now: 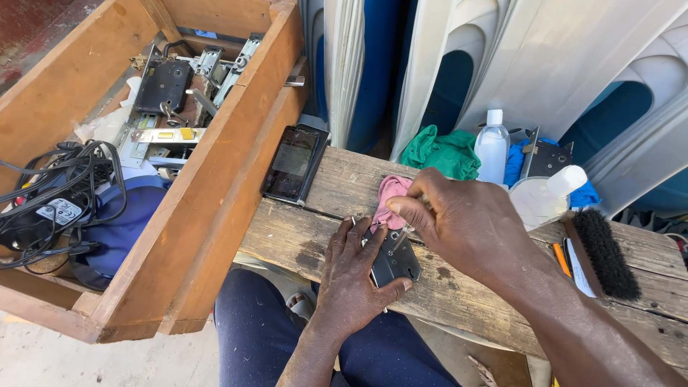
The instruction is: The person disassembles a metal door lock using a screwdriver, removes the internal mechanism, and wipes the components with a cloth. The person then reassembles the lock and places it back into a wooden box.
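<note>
The left hand [355, 276] is gripping a half-hidden dark lock body [394, 259] near the bench [466, 301] edge; right hand [459, 218] fingers are pinching a pink rag [388, 195].

Bare plank lies left of the left hand [352, 276]; phone [294, 164] beyond. Bottles [491, 152] and brush [605, 252] crowd the right hand [459, 218].

Pink cloth [390, 201], dark grey lock plate [395, 259], green rag [441, 152], black brush [605, 252].
</note>
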